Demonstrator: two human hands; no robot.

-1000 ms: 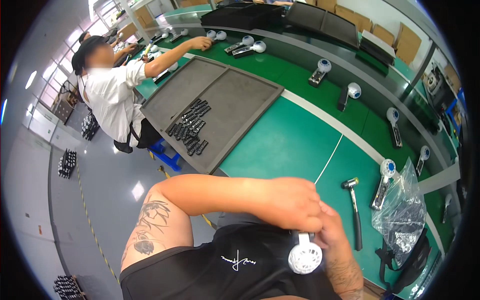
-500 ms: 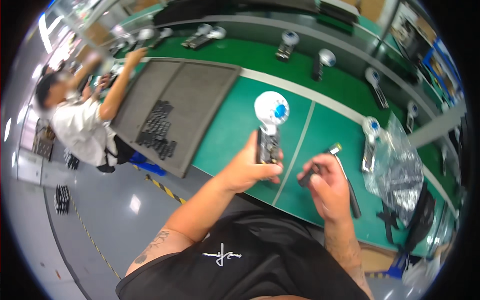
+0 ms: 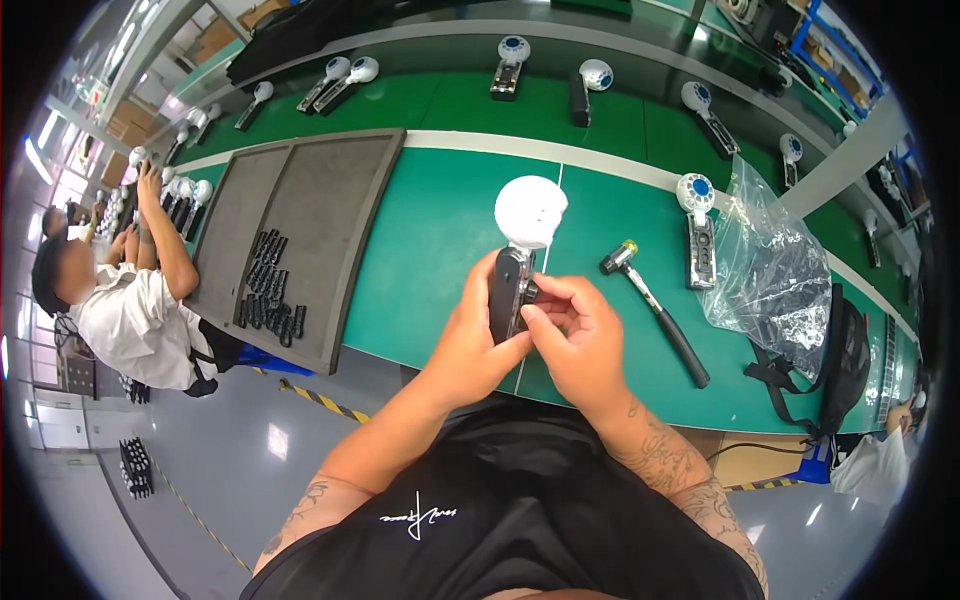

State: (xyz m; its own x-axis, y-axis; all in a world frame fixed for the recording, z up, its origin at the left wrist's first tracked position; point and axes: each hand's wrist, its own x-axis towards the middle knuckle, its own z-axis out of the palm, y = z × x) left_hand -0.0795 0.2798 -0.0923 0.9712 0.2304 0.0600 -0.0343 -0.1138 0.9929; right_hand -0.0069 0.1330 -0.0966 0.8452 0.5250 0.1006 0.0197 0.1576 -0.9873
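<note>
A handheld device with a white round head [image 3: 528,212] and a black handle [image 3: 507,295] stands upright before me. My left hand [image 3: 472,318] is wrapped round the handle's left side. My right hand [image 3: 578,335] is at the handle's right side, thumb and fingers pinching a small dark piece [image 3: 531,291] against it. The fingertips hide most of that piece. To the right of my hands a hammer [image 3: 655,303] with a yellow-tipped head and black grip lies on the green table.
On the left, a grey tray [image 3: 325,180] holds several small black parts [image 3: 265,280]. Similar devices [image 3: 698,225] line the far belt and the table. A clear plastic bag [image 3: 765,270] and a black bag [image 3: 845,360] lie at right. A co-worker [image 3: 125,310] works at left.
My right hand has moved left to the device, bringing a black part against the handle. The device has turned, so its blue centre no longer shows. The view has shifted.
</note>
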